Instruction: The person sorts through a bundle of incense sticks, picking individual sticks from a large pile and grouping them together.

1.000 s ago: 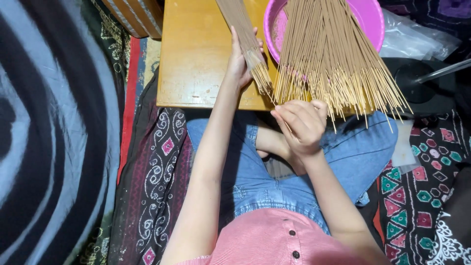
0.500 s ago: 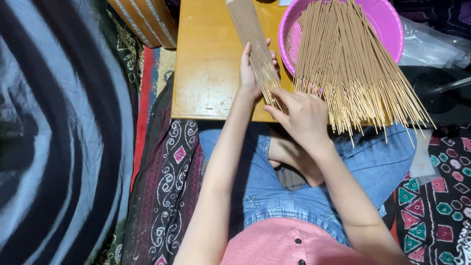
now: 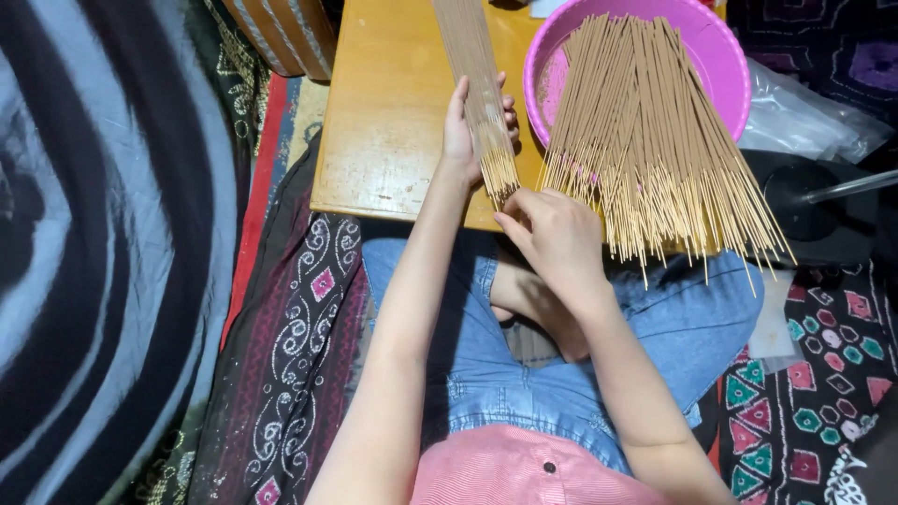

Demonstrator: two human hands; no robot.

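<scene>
My left hand [image 3: 465, 129] grips a tight bundle of thin brown incense sticks [image 3: 472, 70] lying along the low wooden table [image 3: 388, 112]. Its bare bamboo ends point toward me. My right hand [image 3: 554, 229] has its fingers curled at those bare ends, touching the tip of the bundle. A large fan of loose incense sticks [image 3: 645, 131] rests across a pink plastic basin [image 3: 725, 51], their bare ends hanging over the table's near edge just right of my right hand.
My legs in blue denim [image 3: 524, 365] are folded under the table edge. A striped dark cloth [image 3: 103, 234] fills the left. Patterned fabric [image 3: 299, 327] covers the floor. A black round base with a metal rod [image 3: 814, 201] and clear plastic wrap [image 3: 804, 117] lie at right.
My left hand has slid up along the bundle on the table. My right hand has moved from the loose sticks to the bundle's bare ends.
</scene>
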